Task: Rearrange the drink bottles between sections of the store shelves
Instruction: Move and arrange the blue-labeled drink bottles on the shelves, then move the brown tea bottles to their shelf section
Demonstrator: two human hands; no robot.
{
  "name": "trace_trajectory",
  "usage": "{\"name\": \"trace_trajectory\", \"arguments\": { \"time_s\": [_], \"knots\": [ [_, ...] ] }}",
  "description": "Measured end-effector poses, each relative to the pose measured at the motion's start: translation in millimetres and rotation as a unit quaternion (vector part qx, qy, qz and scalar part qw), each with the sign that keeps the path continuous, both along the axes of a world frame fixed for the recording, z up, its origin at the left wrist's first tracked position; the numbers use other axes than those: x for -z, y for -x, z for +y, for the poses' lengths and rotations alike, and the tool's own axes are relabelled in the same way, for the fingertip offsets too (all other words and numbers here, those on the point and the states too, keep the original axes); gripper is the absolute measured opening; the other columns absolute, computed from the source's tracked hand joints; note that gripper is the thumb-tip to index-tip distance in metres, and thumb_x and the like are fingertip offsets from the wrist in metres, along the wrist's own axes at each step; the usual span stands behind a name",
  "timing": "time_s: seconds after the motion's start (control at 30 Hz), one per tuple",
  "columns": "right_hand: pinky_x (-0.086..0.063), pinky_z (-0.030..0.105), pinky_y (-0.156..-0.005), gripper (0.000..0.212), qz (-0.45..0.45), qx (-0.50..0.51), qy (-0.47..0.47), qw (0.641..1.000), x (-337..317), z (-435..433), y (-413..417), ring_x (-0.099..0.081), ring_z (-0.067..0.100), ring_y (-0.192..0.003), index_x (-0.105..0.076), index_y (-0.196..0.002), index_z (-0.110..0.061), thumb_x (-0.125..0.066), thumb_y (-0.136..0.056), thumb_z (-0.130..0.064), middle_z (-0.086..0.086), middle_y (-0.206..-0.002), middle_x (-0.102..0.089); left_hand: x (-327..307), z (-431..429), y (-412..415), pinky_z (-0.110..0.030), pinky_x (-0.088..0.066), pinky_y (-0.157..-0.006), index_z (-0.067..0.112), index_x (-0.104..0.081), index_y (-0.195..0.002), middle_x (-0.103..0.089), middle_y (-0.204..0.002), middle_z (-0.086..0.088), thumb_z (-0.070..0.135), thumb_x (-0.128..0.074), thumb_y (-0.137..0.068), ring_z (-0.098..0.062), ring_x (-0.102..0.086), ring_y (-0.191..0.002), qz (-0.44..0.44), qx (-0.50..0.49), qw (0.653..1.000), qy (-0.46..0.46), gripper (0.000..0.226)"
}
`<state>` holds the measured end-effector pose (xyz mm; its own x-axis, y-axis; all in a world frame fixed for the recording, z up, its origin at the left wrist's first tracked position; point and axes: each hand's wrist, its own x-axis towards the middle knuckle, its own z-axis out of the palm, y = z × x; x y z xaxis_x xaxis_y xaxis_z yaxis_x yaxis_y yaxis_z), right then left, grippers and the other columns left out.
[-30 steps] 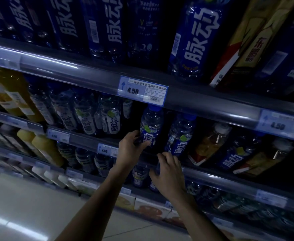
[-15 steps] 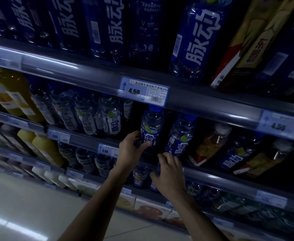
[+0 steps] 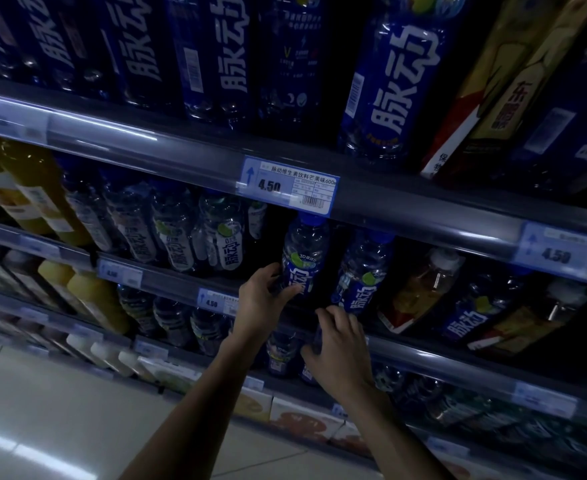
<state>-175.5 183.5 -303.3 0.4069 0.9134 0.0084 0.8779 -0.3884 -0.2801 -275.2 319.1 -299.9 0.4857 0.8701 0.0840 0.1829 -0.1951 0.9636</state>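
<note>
Left hand wraps its grip around the blue bottle below the price tag; right hand is spread, empty. Best keep it upright, clearing neighbours.

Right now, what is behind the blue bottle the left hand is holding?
Behind the blue bottle gripped by the left hand the shelf is only darkness; nothing can be made out. Another blue bottle stands to its right, with the right hand just below it.

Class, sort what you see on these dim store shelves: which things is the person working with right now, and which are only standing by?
In the job:
left hand, gripping the blue-label bottle
right hand, by the neighbouring blue-label bottle

Standing by:
4.50 price tag
yellow juice bottles
tall blue bottles on the upper shelf
</note>
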Motion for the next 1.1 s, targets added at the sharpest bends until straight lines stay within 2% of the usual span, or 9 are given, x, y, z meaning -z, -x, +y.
{"name": "trace_trajectory", "arguments": {
  "time_s": [0.37,0.53,0.63,0.67,0.73,0.8,0.87,0.97,1.1],
  "knots": [
    [-0.026,0.034,-0.110,0.066,-0.020,-0.021,0.007,1.000,-1,-3,-3,-0.030,0.022,-0.128,-0.034,-0.144,-0.014,-0.045,-0.089,-0.049,0.001,-0.143,-0.033,-8,-7,2,-0.031,-0.056,-0.083,0.025,-0.060,-0.115,-0.069,-0.106,0.012,0.030,-0.073,-0.083,0.002,-0.064,-0.095,0.038,0.005,0.999,-0.026,0.035],
    [-0.023,0.035,-0.112,0.066,-0.005,-0.030,0.007,1.000,-8,-7,-3,-0.029,0.021,-0.130,-0.034,-0.144,-0.014,-0.044,-0.090,-0.050,0.000,-0.145,-0.033,-11,-15,10,-0.027,-0.053,-0.084,0.022,-0.055,-0.125,-0.060,-0.120,0.005,0.033,-0.073,-0.083,-0.005,-0.058,-0.105,0.077,-0.035,0.995,-0.057,0.047],
    [-0.022,0.037,-0.113,0.064,0.016,-0.022,-0.001,1.000,-14,-14,-2,-0.031,0.021,-0.130,-0.034,-0.144,-0.015,-0.044,-0.091,-0.050,0.000,-0.145,-0.035,-13,-23,18,-0.006,-0.044,-0.074,0.020,-0.056,-0.123,-0.055,-0.114,0.009,0.028,-0.074,-0.083,0.005,-0.055,-0.095,0.089,-0.037,0.993,-0.071,0.045],
    [-0.023,0.037,-0.112,0.064,0.019,-0.018,-0.004,1.000,-17,-17,-2,-0.032,0.022,-0.130,-0.035,-0.144,-0.015,-0.044,-0.091,-0.050,0.000,-0.144,-0.036,-15,-26,20,-0.004,-0.043,-0.070,0.023,-0.057,-0.121,-0.055,-0.110,0.011,0.028,-0.074,-0.083,0.004,-0.056,-0.093,0.093,-0.034,0.992,-0.074,0.042],
    [-0.023,0.040,-0.112,0.063,0.024,-0.014,-0.007,1.000,-23,-23,-3,-0.034,0.022,-0.128,-0.035,-0.143,-0.015,-0.044,-0.091,-0.050,0.000,-0.144,-0.037,-17,-31,24,-0.010,-0.046,-0.071,0.026,-0.058,-0.115,-0.055,-0.105,0.011,0.031,-0.073,-0.083,-0.004,-0.057,-0.094,0.114,-0.028,0.989,-0.089,0.036],
    [-0.024,0.042,-0.112,0.063,0.030,-0.011,-0.013,0.999,-30,-29,-4,-0.034,0.022,-0.129,-0.035,-0.144,-0.015,-0.044,-0.091,-0.049,-0.001,-0.145,-0.036,-19,-36,25,-0.028,-0.051,-0.080,0.025,-0.059,-0.117,-0.060,-0.109,0.007,0.033,-0.071,-0.083,-0.011,-0.057,-0.100,0.133,-0.013,0.986,-0.100,0.036],
    [-0.024,0.041,-0.112,0.064,0.027,-0.003,-0.022,0.999,-37,-37,-7,-0.034,0.021,-0.129,-0.034,-0.145,-0.016,-0.044,-0.091,-0.049,-0.002,-0.145,-0.035,-25,-43,25,-0.038,-0.053,-0.083,0.026,-0.060,-0.117,-0.062,-0.108,0.005,0.032,-0.071,-0.084,-0.012,-0.059,-0.101,0.128,-0.004,0.988,-0.092,0.035],
    [-0.023,0.038,-0.113,0.063,0.024,0.006,-0.032,0.999,-46,-49,-13,-0.035,0.022,-0.130,-0.032,-0.145,-0.017,-0.044,-0.092,-0.048,-0.002,-0.144,-0.037,-34,-56,25,-0.042,-0.054,-0.083,0.025,-0.059,-0.118,-0.062,-0.111,0.003,0.031,-0.070,-0.085,-0.014,-0.060,-0.101,0.122,-0.004,0.989,-0.085,0.036],
    [-0.023,0.038,-0.112,0.062,0.019,0.025,-0.042,0.999,-58,-65,-22,-0.035,0.023,-0.131,-0.034,-0.143,-0.015,-0.044,-0.092,-0.048,0.001,-0.143,-0.039,-45,-73,19,-0.036,-0.051,-0.088,0.021,-0.055,-0.129,-0.058,-0.124,0.001,0.031,-0.070,-0.086,-0.016,-0.056,-0.112,0.120,-0.005,0.989,-0.090,0.047]
  ]
}}
